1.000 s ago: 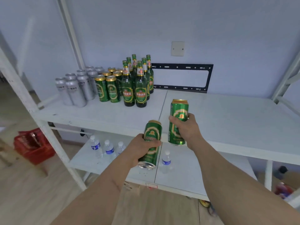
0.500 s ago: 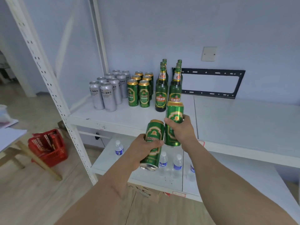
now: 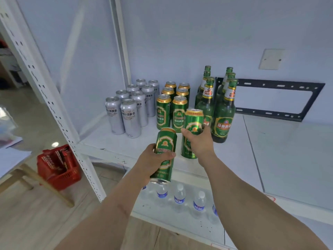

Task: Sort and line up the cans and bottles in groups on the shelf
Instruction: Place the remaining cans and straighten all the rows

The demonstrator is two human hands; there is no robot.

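— Shelf (image 3: 288, 150), largest item?
— White, metal, two-tiered; taken as landmark. Perforated upright (image 3: 45, 98) at its left front corner.

— On its upper board?
— Toward the left rear, three groups side by side. Silver cans (image 3: 130, 112) nearest the left end, two columns deep. Green cans (image 3: 172, 107) just right of those, six counted, also in two columns. Green bottles (image 3: 216, 105) right again, two columns of three, labels facing front.

— Hands?
— Both curled around cans. Right hand (image 3: 199, 141) over the upper board, just in front of the green cans, gripping a green can (image 3: 193, 121) upright around its middle; whether the base touched the board, could not be told. Left hand (image 3: 153, 163) out in front of the shelf's front edge, wrapped around a second green can (image 3: 164, 147), tilted slightly, held clear of the board.

— Lower board?
— Small water bottles (image 3: 179, 197) with blue labels, standing in a row near its front, partly blurred.

— Beyond the shelf?
— Black bracket (image 3: 270, 116) on the wall behind the upper board. Red basket (image 3: 57, 168) on the floor left of the upright.
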